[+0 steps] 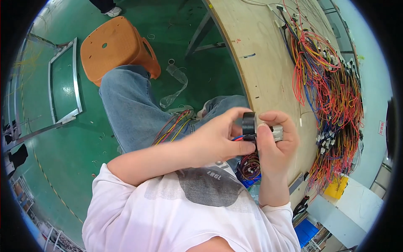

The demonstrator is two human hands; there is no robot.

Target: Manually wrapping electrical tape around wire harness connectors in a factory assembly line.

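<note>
My left hand (226, 136) is closed around a roll of black tape (249, 122) and the wires beside it. Blue and red wires (238, 137) show between its thumb and fingers. Against it, my right hand (278, 140) pinches a white plastic connector (277, 132), thumb in front and fingers curled behind. The two hands meet in front of my chest, by the table's edge. Fingers cover where the wires and the tape come together. Below the hands hangs a coiled bundle of dark red wires (250, 167). More red and yellow wires (178, 126) lie across my lap.
A wooden table (268, 67) stands at the right, with a large heap of red, yellow and black wire harnesses (331, 88) along its far side. An orange stool (111, 46) is at the upper left. Clear plastic film (178, 82) lies on the green floor.
</note>
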